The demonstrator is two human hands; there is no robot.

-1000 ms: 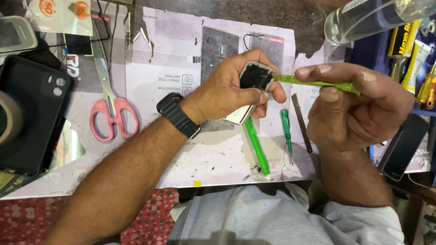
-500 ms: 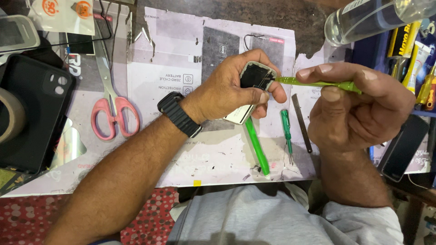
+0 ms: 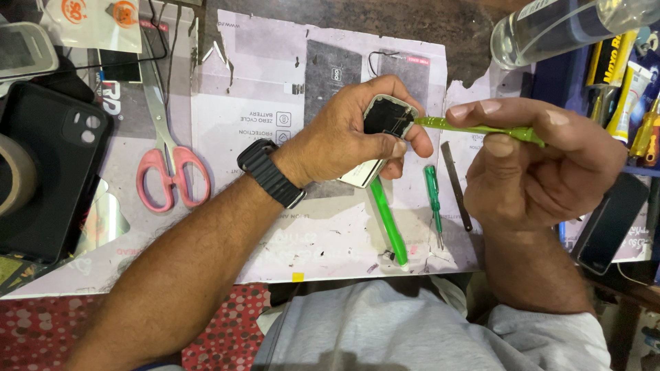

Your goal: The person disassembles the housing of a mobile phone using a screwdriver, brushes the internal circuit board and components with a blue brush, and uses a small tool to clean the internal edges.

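Note:
My left hand [image 3: 357,134] grips a small square smartwatch body [image 3: 385,118] with a black screen and pale casing, held above the worktop. My right hand [image 3: 536,161] pinches a thin green plastic pry tool [image 3: 474,128] whose tip touches the watch body's right edge. A black watch [image 3: 269,172] sits on my left wrist. Below the hands lie a green pen-like tool [image 3: 389,220], a small green screwdriver [image 3: 433,199] and a dark metal strip [image 3: 455,184].
Pink-handled scissors [image 3: 165,158] lie left of centre on the paper-covered worktop [image 3: 275,89]. A black phone case [image 3: 48,172] and a tape roll [image 3: 12,172] are at far left. A clear bottle [image 3: 550,31] and several tools stand at top right; a dark phone [image 3: 612,223] lies at right.

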